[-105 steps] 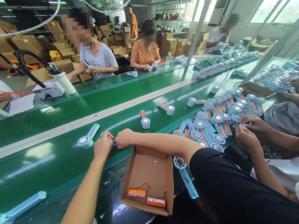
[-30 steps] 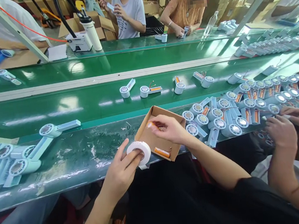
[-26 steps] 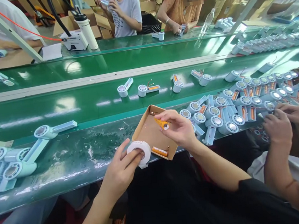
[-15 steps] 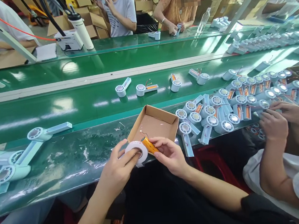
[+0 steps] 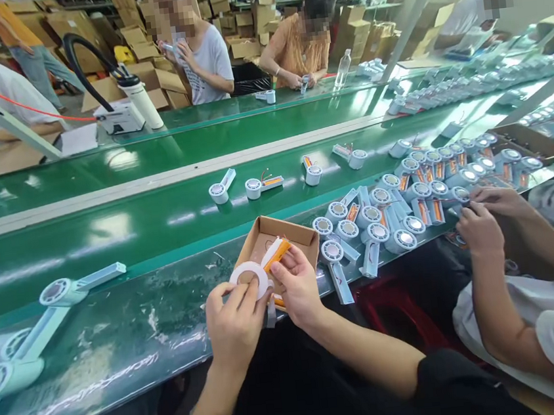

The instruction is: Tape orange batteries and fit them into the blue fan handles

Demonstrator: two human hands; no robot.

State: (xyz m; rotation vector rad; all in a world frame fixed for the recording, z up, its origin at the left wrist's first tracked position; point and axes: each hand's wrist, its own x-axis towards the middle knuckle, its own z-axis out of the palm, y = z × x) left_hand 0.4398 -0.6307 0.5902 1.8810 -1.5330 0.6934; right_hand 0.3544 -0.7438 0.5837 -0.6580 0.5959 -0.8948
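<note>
My left hand (image 5: 236,317) is closed on a roll of white tape (image 5: 247,266), with fingers reaching into its core. Pinched in my right hand (image 5: 299,287) is an orange cylindrical battery (image 5: 278,255), tilted up to the right beside the roll. A white strip lies along the battery's upper side. More orange shows under my right fingers, partly hidden. Both hands are over the near edge of a shallow cardboard box (image 5: 302,232). A loose tape end (image 5: 271,315) hangs below the roll.
Many pale-blue handheld fan bodies (image 5: 371,215) crowd the bench to the right, some with orange batteries in their handles. Several fans (image 5: 254,188) lie on the green conveyor belt (image 5: 171,235). More fans (image 5: 61,293) are at the left. A co-worker's hands (image 5: 481,219) work at the right.
My view has tipped upward. The battery has swung from pointing up-left to up-right, and a white strip now shows on it. My hands still hold the roll and battery.
</note>
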